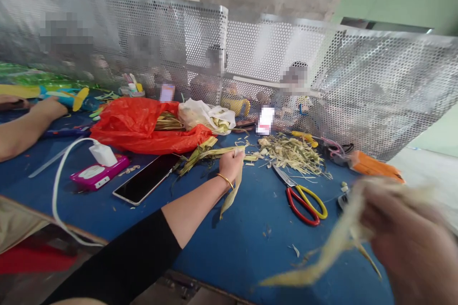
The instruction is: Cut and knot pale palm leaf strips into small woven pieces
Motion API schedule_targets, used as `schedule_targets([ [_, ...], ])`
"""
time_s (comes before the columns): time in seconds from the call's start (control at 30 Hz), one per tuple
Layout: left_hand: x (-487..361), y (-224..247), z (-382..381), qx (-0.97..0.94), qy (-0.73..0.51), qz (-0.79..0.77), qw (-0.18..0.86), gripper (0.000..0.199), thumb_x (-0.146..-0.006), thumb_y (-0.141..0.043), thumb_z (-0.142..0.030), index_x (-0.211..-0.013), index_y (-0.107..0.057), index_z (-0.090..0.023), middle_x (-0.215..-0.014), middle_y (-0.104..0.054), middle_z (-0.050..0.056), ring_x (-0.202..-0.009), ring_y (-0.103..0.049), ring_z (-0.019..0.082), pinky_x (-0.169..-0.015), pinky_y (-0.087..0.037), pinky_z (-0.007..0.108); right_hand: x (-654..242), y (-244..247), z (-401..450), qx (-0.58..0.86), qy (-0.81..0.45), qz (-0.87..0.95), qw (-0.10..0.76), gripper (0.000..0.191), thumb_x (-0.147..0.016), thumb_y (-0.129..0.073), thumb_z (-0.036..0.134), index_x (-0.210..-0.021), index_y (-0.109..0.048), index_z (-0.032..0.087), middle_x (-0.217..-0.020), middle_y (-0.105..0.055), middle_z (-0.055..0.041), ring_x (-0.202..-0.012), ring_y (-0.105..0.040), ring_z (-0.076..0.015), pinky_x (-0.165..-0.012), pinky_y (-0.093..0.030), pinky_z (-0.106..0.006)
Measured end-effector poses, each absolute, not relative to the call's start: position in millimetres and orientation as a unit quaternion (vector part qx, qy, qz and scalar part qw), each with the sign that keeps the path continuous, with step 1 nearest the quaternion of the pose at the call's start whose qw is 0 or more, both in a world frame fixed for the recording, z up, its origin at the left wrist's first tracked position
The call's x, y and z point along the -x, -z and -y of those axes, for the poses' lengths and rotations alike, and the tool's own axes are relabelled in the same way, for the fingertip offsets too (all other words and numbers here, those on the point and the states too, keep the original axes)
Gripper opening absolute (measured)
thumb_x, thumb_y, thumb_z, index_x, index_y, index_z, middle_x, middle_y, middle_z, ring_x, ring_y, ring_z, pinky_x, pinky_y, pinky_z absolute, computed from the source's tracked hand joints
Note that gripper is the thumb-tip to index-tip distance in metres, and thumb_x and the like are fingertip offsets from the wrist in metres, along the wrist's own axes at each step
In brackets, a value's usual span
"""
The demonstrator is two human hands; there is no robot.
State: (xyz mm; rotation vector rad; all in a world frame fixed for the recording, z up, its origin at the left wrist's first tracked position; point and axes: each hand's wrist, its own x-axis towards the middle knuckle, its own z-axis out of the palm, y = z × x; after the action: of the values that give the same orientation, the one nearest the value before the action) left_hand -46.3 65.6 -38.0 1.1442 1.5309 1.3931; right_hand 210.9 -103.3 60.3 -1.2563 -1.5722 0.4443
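Right hand (400, 228) blurring bad, getting cut off by edge; pale strip (307, 276) in it smearing too. Left hand (231, 164) hiding part of yellowish leaf (232, 198). Way left of it, co-worker's arm (17, 132) getting cropped.

From here I see a blue desk (246, 248) carrying scissors (292, 184), a phone (146, 180) and a red bag (127, 126). Scraps (295, 155) lie by the scissors, husks (195, 158) by the phone.
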Motion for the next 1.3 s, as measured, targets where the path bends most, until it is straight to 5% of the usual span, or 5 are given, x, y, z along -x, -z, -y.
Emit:
schedule_targets([
  [0.13, 33.7, 28.8, -47.7, -0.450, -0.541, -0.553, 0.446, 0.028, -0.071, -0.060, -0.039, -0.056, -0.062, -0.016, -0.047, -0.051, -0.001, -0.045, -0.042, 0.010, -0.046, -0.028, 0.023, -155.2, -46.3, 40.4, 0.573, -0.440, 0.537, 0.436, 0.032, -0.065, -0.075, 0.044, -0.060, -0.059, 0.017, -0.041, -0.033, 0.0076, -0.036, -0.024, -0.0055, -0.035, -0.016, -0.023],
  [0.27, 24.7, 21.9, -31.6, -0.453, -0.528, -0.503, 0.512, 0.029, -0.068, -0.063, -0.043, -0.061, -0.066, -0.015, -0.049, -0.052, -0.002, -0.045, -0.043, 0.010, -0.046, -0.031, 0.023, -145.0, -21.0, 14.4, 0.574, -0.448, 0.616, 0.301, 0.029, -0.061, -0.076, 0.040, -0.056, -0.062, 0.015, -0.046, -0.049, 0.0046, -0.044, -0.040, -0.0084, -0.044, -0.031, -0.022],
  [0.47, 10.8, 20.6, -12.3, -0.454, -0.508, -0.437, 0.587, 0.030, -0.064, -0.068, -0.044, -0.063, -0.064, -0.014, -0.054, -0.053, -0.003, -0.049, -0.043, 0.009, -0.048, -0.032, 0.022, -138.5, -9.1, 9.9, 0.556, -0.405, 0.581, 0.436, 0.036, -0.063, -0.076, 0.042, -0.087, -0.070, 0.017, -0.073, -0.068, -0.0022, -0.069, -0.059, -0.0186, -0.064, -0.046, -0.028],
  [0.67, 6.6, 17.4, -1.1, -0.518, -0.470, -0.436, 0.566, 0.033, -0.066, -0.068, -0.042, -0.053, -0.054, -0.014, -0.050, -0.040, -0.006, -0.048, -0.031, 0.006, -0.044, -0.022, 0.020, -130.9, -3.2, 11.5, 0.554, -0.362, 0.548, 0.511, 0.026, -0.066, -0.072, 0.041, -0.068, -0.069, 0.016, -0.067, -0.066, -0.0034, -0.065, -0.057, -0.0181, -0.062, -0.045, -0.029],
  [1.3, 7.2, 13.8, 0.6, -0.545, -0.460, -0.425, 0.558, 0.024, -0.074, -0.058, -0.038, -0.069, -0.063, -0.015, -0.058, -0.056, -0.001, -0.050, -0.048, 0.010, -0.042, -0.040, 0.020, -143.9, 2.1, 12.9, 0.558, -0.261, 0.650, 0.445, 0.024, -0.073, -0.064, 0.039, -0.072, -0.067, 0.016, -0.054, -0.051, 0.0026, -0.053, -0.043, -0.0119, -0.052, -0.035, -0.023],
])
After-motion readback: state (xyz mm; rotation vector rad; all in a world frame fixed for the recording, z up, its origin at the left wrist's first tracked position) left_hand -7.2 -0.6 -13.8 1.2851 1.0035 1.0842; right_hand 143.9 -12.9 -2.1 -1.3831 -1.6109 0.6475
